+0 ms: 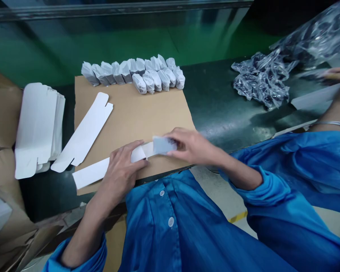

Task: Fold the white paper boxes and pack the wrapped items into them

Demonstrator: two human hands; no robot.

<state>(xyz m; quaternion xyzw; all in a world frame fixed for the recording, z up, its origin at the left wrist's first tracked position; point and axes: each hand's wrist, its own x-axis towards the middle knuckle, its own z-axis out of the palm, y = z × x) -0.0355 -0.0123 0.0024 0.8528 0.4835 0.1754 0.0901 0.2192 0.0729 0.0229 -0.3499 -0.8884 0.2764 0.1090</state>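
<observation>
My left hand [121,172] is closed around a long white carton [93,172] that lies on a brown cardboard sheet [133,109]. My right hand [188,145] pinches a small grey-white packet [162,145] at the carton's open right end. Whether the packet is partly inside the carton is unclear. A second flat white carton blank [83,134] lies to the left on the sheet. Along the sheet's far edge stands a row of several small wrapped packets [136,73].
A stack of flat white carton blanks [38,128] sits at the left, beside brown cardboard boxes [0,113]. Crumpled clear plastic bags [262,79] lie on the dark green bench at the right. Another person's hand [338,90] and blue sleeve [314,162] are at the far right.
</observation>
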